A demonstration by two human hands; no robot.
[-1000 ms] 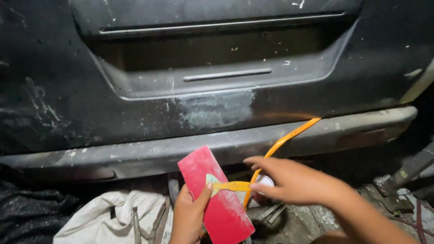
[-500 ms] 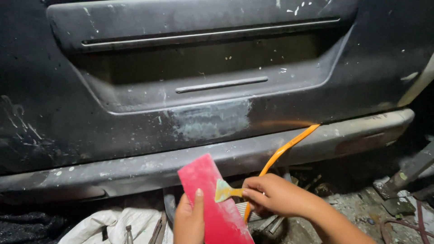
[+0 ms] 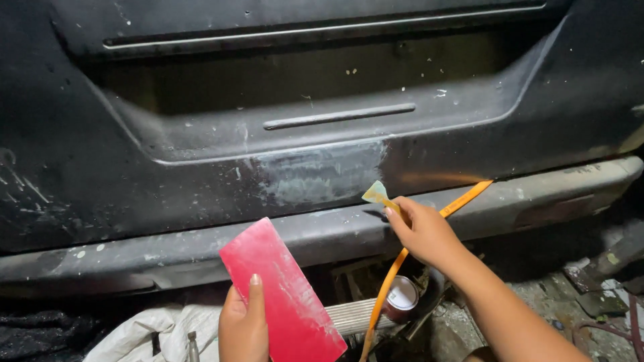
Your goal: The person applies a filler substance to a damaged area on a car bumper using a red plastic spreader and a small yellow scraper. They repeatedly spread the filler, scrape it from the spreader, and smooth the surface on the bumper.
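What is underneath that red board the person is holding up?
Below the red board, held by the left hand, show a white cloth and a ribbed metal piece. A round tin sits just right. Whatever lies directly behind the board is covered.

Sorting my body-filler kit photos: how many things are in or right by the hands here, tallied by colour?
Red: 1, the flat board held in the left hand.
Yellow: 1, the small spreader in the right hand.
Orange: 1, the strap running under the right hand.
White-lidded: 1, the round can below.
Total: 4
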